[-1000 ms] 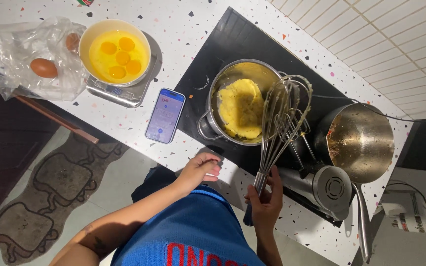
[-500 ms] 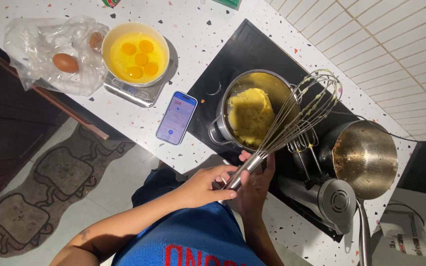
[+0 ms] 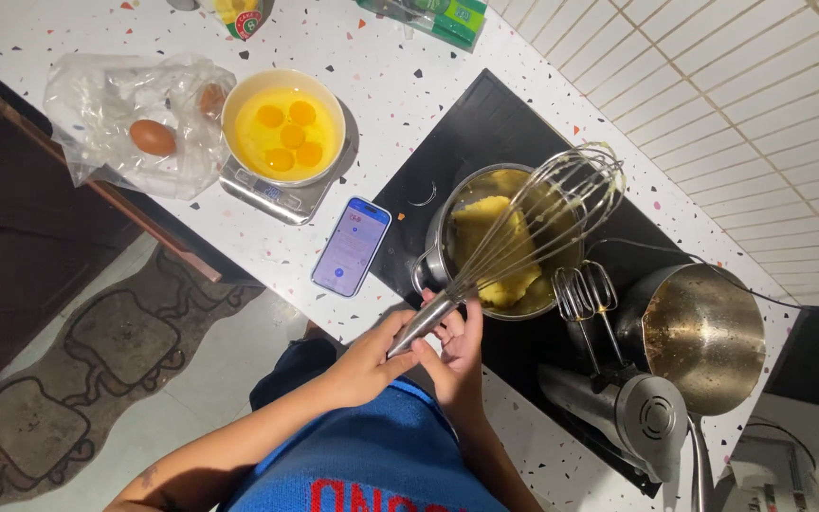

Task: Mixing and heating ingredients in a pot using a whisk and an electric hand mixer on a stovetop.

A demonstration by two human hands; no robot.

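Both hands hold a large metal balloon whisk (image 3: 523,232) by its handle. My left hand (image 3: 372,358) grips the handle's lower end, and my right hand (image 3: 455,343) closes on it from the other side. The whisk's wire head hangs over a steel pot (image 3: 500,242) with yellow dough inside. The pot stands on a black cooktop (image 3: 485,133). A bowl of cracked eggs (image 3: 283,125) sits on a small kitchen scale (image 3: 272,194) to the left.
A smartphone (image 3: 351,246) lies beside the cooktop. A plastic bag with brown eggs (image 3: 135,128) rests at the counter's left end. An electric hand mixer (image 3: 618,389) lies by an empty steel pot (image 3: 703,334). A patterned rug (image 3: 87,370) covers the floor.
My left hand left the counter edge and joined the right on the whisk handle. The whisk tilted from hanging upright to lying slanted over the pot.
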